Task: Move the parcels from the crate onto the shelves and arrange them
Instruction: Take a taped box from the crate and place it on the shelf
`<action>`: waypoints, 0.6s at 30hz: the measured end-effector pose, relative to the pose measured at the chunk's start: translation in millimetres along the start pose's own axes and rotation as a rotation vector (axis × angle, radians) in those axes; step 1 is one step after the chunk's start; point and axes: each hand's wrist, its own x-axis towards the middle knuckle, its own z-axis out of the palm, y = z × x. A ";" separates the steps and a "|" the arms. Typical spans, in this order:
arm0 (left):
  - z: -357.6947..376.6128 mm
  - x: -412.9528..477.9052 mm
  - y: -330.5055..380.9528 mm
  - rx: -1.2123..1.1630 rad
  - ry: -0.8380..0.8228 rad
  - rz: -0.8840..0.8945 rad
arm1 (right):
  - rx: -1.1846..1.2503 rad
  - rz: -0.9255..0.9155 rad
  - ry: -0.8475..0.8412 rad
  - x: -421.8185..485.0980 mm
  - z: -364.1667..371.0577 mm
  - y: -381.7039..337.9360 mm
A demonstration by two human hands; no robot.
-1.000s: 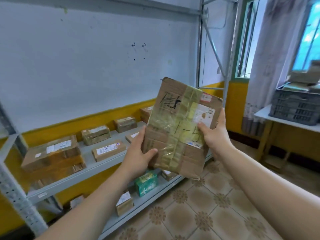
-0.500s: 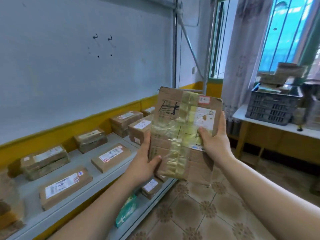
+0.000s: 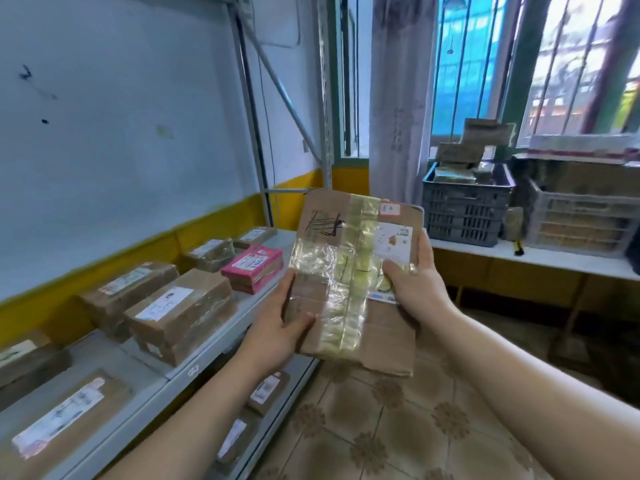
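Cardboard wrapped in glossy tape made up the flat parcel point(image 3: 346, 244), which stood upright in the air over the tiled floor, just beside the middle shelf point(image 3: 194, 370) and well apart from the grey crate point(image 3: 464, 216) on the bench point(image 3: 540, 261). The left grip point(image 3: 277, 327) pinched its lower left edge, thumb on the front. The right grip point(image 3: 415, 285) clasped the right edge, thumb across the label. It looked thin, light and somewhat bendy, its corners crumpled, and the tape probably made the face slick. Holding the bare cardboard edges with both grips seemed safest. Brown boxes and a pink box point(image 3: 252, 268) lay on the shelf.
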 end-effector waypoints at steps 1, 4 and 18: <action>9.6 15.3 1.5 0.006 0.010 0.009 | 0.000 -0.005 -0.008 16.6 -5.7 3.7; 32.9 51.3 0.8 0.001 0.040 -0.016 | -0.002 0.012 -0.048 59.0 -14.6 12.8; 28.1 249.2 -85.3 -0.070 0.034 -0.091 | -0.001 0.027 -0.081 254.3 88.2 54.5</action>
